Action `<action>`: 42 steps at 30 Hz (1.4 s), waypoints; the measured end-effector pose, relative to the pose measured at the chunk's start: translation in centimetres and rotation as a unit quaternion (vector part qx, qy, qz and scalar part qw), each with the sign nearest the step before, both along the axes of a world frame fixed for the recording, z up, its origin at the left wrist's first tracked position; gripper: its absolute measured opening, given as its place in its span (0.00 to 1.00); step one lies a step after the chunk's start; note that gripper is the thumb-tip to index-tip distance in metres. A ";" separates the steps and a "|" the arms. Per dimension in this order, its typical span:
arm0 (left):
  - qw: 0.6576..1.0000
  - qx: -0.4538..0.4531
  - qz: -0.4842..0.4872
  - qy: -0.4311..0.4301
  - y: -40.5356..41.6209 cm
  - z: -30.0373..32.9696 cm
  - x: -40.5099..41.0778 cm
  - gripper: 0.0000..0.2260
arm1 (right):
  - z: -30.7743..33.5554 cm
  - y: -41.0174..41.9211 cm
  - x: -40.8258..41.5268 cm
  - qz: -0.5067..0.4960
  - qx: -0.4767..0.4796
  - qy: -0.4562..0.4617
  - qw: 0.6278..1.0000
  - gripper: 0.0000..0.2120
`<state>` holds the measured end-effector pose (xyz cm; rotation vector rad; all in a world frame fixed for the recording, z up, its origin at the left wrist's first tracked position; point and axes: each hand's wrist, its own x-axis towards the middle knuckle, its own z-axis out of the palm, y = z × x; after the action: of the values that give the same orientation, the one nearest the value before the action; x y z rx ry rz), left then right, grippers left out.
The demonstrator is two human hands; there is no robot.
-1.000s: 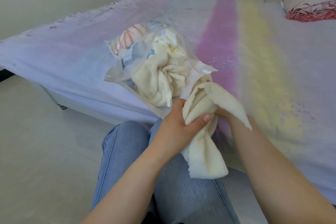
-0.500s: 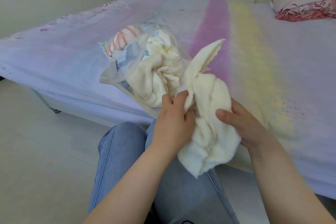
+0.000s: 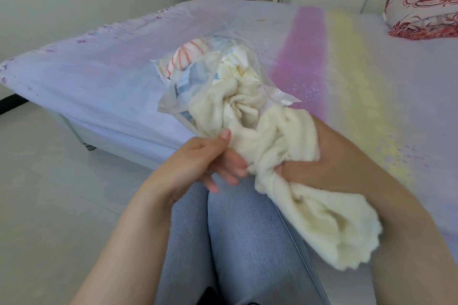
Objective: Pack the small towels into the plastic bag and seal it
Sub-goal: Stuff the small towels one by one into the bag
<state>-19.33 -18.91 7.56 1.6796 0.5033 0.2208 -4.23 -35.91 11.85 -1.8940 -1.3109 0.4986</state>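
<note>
Centre of the frame: a clear plastic bag (image 3: 173, 99) lies on the near edge of a bed (image 3: 104, 77), its mouth facing the viewer. Inside it are crumpled small towels: a cream one (image 3: 223, 104) at the mouth, a pale blue one (image 3: 195, 77) behind it, and an orange-striped one (image 3: 188, 54) at the far end. A further cream towel (image 3: 292, 156) is bunched just outside the mouth, touching the bagged cream towel, with its loose end hanging toward the lower right over the person's jeans (image 3: 243, 242). The right hand (image 3: 297, 171) is clenched around the middle of this towel, mostly hidden by the cloth. The left hand (image 3: 198, 163) sits just left of it, thumb against the towel and bag lip, fingers loosely curled and partly spread beneath; whether they grip is unclear. Upper right: a red-patterned pillow (image 3: 423, 10) rests on the bed, well apart from the bag.
</note>
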 end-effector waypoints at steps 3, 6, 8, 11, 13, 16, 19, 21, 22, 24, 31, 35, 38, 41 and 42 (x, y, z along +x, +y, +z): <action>0.981 0.088 0.009 0.175 1.7 -1.5 -1.0 0.34 | 1.8 1.4 0.0 0.053 0.075 0.090 0.992 0.21; 0.954 0.178 0.118 0.210 2.7 -4.0 0.2 0.37 | 0.8 6.1 0.6 -0.015 0.154 0.126 0.980 0.26; 0.950 0.193 0.187 0.160 2.8 -5.0 1.3 0.29 | -1.0 10.3 1.0 -0.102 0.153 0.039 0.982 0.31; 0.935 0.213 0.263 0.101 2.4 -5.8 2.8 0.18 | -3.5 15.0 0.6 -0.145 0.139 -0.132 0.971 0.32; 0.928 0.225 0.286 0.072 2.2 -6.2 3.0 0.22 | -5.2 16.8 1.0 -0.164 0.063 -0.263 0.949 0.36; 0.930 0.229 0.285 0.047 1.8 -6.8 2.9 0.23 | -6.1 18.3 2.3 -0.220 -0.038 -0.391 0.893 0.38; 0.929 0.241 0.281 0.024 1.2 -7.0 3.4 0.21 | -5.4 20.8 2.8 -0.227 -0.046 -0.389 0.892 0.38; 0.931 0.236 0.277 0.015 1.1 -7.1 3.7 0.22 | -5.1 22.7 3.1 -0.227 -0.027 -0.327 0.917 0.41; 0.934 0.224 0.279 0.012 1.2 -7.3 3.8 0.22 | -5.1 23.2 2.9 -0.221 -0.018 -0.313 0.924 0.41; 0.935 0.193 0.297 0.003 1.8 -7.5 3.8 0.23 | -5.3 23.6 2.2 -0.195 -0.008 -0.298 0.934 0.43; 0.938 0.158 0.307 -0.031 3.2 -6.7 3.5 0.21 | -4.0 17.8 0.4 0.012 -0.062 -0.258 0.964 0.36; 0.944 0.083 0.311 -0.071 3.0 -7.3 3.5 0.14 | -4.5 17.2 2.1 0.090 -0.032 -0.263 0.960 0.36; 0.941 0.068 0.323 -0.075 3.0 -7.1 3.3 0.10 | -5.1 18.6 4.1 0.135 -0.072 -0.252 0.956 0.32; 0.937 0.078 0.335 -0.063 2.7 -6.8 3.4 0.12 | -5.6 20.6 5.0 0.095 -0.146 -0.300 0.938 0.39; 0.936 0.078 0.337 -0.061 2.5 -6.8 3.5 0.13 | -5.8 21.5 4.9 0.075 -0.169 -0.323 0.928 0.41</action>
<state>-15.85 -16.42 0.75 1.5771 0.9789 0.8790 0.62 -14.42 6.10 -2.3733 -1.8987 0.1731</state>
